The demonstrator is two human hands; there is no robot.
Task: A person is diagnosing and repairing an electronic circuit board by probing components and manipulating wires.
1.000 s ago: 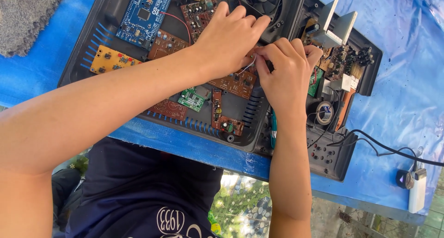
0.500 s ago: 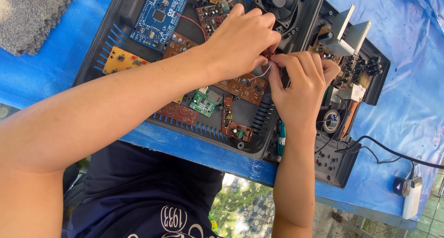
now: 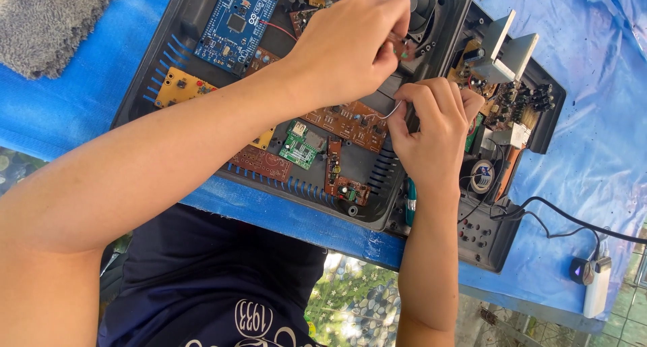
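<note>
Since the last moment our hands have drawn apart: the left hand [image 3: 350,47] has lifted toward the fan [image 3: 421,6], while the right hand [image 3: 431,128] stays lower, over the middle of the case. The blue sheet [image 3: 600,118] covers the table, and on it lies the open black case [image 3: 364,215], tilted across our view so every board faces up within reach. Inside sit a blue circuit board [image 3: 236,26], a yellow one [image 3: 178,87] and brown ones [image 3: 350,121]. Our left fingers are pinched shut on a small part near the fan; what it is we cannot tell. Our right fingers are closed on a thin pale wire [image 3: 389,111], curving just above the brown boards.
</note>
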